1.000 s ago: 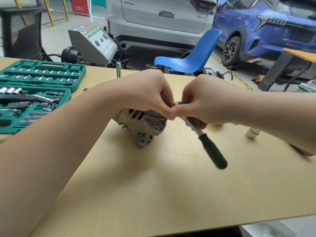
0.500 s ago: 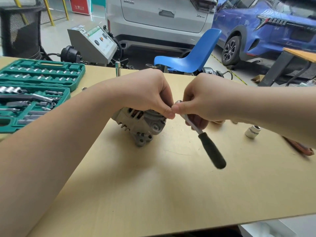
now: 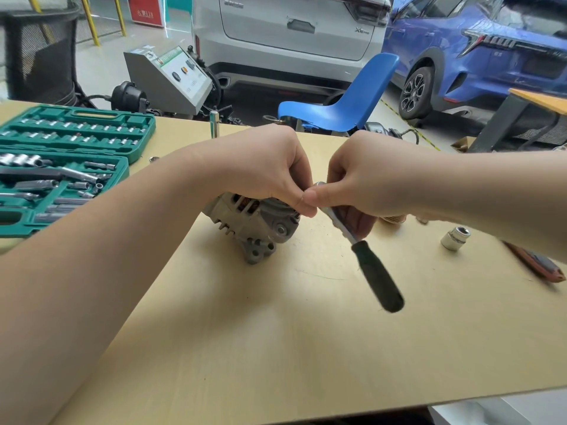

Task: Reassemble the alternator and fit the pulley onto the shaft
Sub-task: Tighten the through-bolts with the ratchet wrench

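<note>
The grey alternator lies on the wooden table, its copper windings showing through the vents. My left hand curls over its top, fingertips pinching at the ratchet's head; what lies under them is hidden. My right hand grips the ratchet wrench near its head. The black handle slants down to the right, off the table. The pulley and shaft are hidden behind my hands.
An open green socket set fills the table's left side. A loose chrome socket stands at right, a red-handled tool beyond it. A chrome rod stands upright at the far edge. A blue chair and parked cars stand behind.
Both hands stay on the alternator and ratchet. My right forearm has risen a little, uncovering the loose socket and the red-handled tool. The ratchet handle has barely shifted.
</note>
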### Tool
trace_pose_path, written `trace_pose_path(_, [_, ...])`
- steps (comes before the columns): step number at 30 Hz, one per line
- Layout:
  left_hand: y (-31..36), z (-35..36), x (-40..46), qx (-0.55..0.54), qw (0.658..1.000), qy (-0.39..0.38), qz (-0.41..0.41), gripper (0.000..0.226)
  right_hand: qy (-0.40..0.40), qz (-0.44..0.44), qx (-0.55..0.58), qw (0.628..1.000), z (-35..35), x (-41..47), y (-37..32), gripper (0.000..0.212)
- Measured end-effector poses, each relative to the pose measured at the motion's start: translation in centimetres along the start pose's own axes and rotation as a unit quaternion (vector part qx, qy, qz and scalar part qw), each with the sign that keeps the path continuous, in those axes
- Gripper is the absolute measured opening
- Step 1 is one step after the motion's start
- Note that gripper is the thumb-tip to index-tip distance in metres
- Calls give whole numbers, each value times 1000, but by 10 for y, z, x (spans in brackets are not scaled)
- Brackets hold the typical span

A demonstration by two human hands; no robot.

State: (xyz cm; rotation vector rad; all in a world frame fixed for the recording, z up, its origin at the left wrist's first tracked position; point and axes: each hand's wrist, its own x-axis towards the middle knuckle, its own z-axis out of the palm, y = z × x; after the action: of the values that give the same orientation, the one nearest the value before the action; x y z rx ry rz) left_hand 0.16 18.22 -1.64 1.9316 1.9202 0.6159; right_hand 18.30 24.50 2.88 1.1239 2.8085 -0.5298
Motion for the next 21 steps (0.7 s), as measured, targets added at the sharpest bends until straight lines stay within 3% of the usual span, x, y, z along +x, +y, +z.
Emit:
trace_pose_path(3, [-1, 0, -1, -1, 1000, -1, 13, 11, 74, -142, -225, 961, 2, 1, 7, 34])
trace_pose_path(6, [-1, -2, -1, -5, 1000, -12, 10, 8, 44, -292, -398, 868, -4, -2, 14, 23])
trace_pose_path(8, [-2, -2, -1, -4, 1000, -14, 12, 8, 31, -314, -458, 831, -8, 1, 17, 23])
trace_pose_path(9, [-2, -2, -1, -3, 1000, -10, 15, 9, 45, -301, -437, 846, -9, 2, 17, 23])
trace_pose_path(12, [-2, 0, 0, -7, 1000, 3, 17, 9, 30, -126, -221, 967, -5, 2, 8, 49])
trace_pose_path(13, [-2, 0, 0, -9, 1000, 0, 15, 11, 2, -65, -127, 990, -3, 2, 4, 50])
trace_pose_path(15, [-1, -1, 1, -11, 1000, -8, 9, 13, -23, 14, -4, 1000, -1, 1, -2, 50])
trace_pose_path(16, [-1, -1, 1, -11, 1000, -10, 8, 13, -17, 14, -6, 1000, -2, 2, -3, 48])
trace_pose_path(18, [-2, -2, 1, -7, 1000, -9, 9, 7, 25, -48, -132, 990, -3, 4, -1, 44])
trace_pose_path(21, [-2, -1, 0, 4, 1000, -5, 14, 6, 69, -206, -348, 912, -1, -1, 7, 29])
